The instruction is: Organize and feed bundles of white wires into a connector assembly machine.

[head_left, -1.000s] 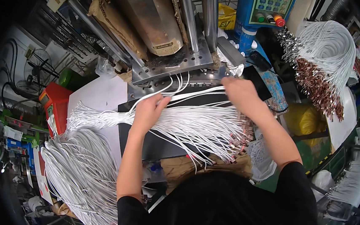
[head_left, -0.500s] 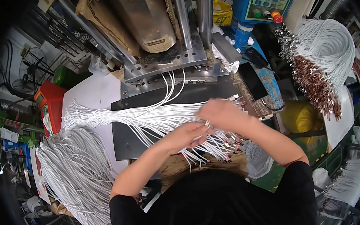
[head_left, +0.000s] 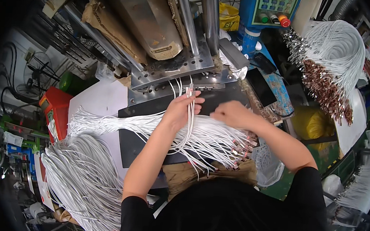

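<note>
A few white cables are pinched in the left hand, their ends raised to the slotted metal plate of the press just beyond its fingertips. The right hand, fingers curled loosely, rests on the spread cable bundle lying across the dark desk beneath both hands. Judging by that bundle, most cables are not yet loaded; a larger heap lies down-left of the left hand.

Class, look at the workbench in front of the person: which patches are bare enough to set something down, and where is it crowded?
Bare: the white sheet between the red box and the press plate, and the dark mat left of the left hand. Crowded: the white cables under the right hand, and the cable heap lower left.
</note>
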Available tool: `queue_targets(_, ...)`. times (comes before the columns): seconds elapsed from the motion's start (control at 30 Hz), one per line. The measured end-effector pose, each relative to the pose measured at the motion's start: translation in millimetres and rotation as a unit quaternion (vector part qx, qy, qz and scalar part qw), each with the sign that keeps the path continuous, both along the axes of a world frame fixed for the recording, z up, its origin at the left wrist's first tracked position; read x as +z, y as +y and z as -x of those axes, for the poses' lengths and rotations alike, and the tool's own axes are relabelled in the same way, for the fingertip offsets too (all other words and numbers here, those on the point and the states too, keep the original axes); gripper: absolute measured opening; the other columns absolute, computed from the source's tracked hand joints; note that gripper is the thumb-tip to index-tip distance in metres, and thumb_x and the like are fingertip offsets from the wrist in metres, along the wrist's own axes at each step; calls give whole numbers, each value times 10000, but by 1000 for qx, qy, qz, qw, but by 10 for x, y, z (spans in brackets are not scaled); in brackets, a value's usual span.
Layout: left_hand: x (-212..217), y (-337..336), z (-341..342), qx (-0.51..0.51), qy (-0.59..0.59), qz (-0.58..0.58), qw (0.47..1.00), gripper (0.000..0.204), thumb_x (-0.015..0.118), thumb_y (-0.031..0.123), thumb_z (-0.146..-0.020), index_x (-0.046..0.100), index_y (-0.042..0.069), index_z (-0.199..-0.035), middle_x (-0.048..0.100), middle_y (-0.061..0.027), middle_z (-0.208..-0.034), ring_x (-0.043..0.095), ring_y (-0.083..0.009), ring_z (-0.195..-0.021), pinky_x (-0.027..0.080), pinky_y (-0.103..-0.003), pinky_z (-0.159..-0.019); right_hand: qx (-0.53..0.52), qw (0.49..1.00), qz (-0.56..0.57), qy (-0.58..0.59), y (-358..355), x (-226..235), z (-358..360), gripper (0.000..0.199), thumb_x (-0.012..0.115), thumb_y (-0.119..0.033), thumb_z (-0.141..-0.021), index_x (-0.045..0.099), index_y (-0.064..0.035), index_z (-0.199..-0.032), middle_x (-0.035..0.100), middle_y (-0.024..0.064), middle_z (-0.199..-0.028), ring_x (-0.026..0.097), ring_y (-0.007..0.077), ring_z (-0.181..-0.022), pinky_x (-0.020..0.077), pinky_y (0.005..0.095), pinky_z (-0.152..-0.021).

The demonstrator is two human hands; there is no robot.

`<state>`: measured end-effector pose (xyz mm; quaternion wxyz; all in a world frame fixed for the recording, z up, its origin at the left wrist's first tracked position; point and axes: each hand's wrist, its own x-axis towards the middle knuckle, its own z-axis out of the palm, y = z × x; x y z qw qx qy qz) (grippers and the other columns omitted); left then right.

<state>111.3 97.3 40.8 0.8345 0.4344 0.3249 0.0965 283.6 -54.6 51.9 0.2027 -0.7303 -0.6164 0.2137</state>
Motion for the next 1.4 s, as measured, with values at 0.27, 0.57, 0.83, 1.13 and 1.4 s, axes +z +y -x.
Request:
queue_targets(0.27, -125, 22, -83, -7, -21, -17, 1000, 288, 619, 151, -992, 600, -9, -1231, 718, -134, -1043, 693, -186, -865, 569, -300, -828, -2, 915, -285, -285, 420, -341, -215, 406, 628, -216, -862, 622, 2, -1205, 655, 132, -1022, 652, 330, -905, 527, 419, -768)
queue_targets(0.57, -332, -33, -146, -81, 65, -176, 979, 247, 736, 226, -914, 664, 10, -1010, 664, -34, -832, 597, -106, -694, 476, -254, -631, -60, 945, -57, 318, 402, -400, -278, 373, 556, -160, -889, 627, 5, -1215, 645, 107, -907, 588, 165, -617, 483, 314, -578)
queue_targets(0.83, -249, -177, -214, -110, 111, -287, 945, 195, 756, 201, -887, 687, 26, -937, 620, 15, -740, 529, -62, -642, 398, -237, -570, -159, 880, -30, 446, 377, -557, -212, 380, 492, -235, -934, 677, -17, -1184, 658, 73, -782, 563, 136, -513, 442, 293, -506)
queue_targets(1.13, -279, -101, -197, -109, 79, -234, 963, 180, 761, 199, -880, 687, 36, -900, 627, 12, -736, 536, -66, -638, 403, -230, -586, -141, 932, -56, 330, 328, -402, -129, 404, 487, -265, -914, 695, -53, -1188, 717, 105, -841, 678, 209, -721, 522, 346, -697)
queue_targets(1.4, -222, -211, -242, -118, 79, -207, 968, 185, 737, 230, -913, 683, 53, -908, 634, 16, -763, 542, -66, -654, 413, -223, -599, -144, 954, -83, 250, 357, -527, -88, 386, 531, -251, -899, 687, -40, -1183, 723, 108, -856, 696, 206, -797, 515, 334, -732)
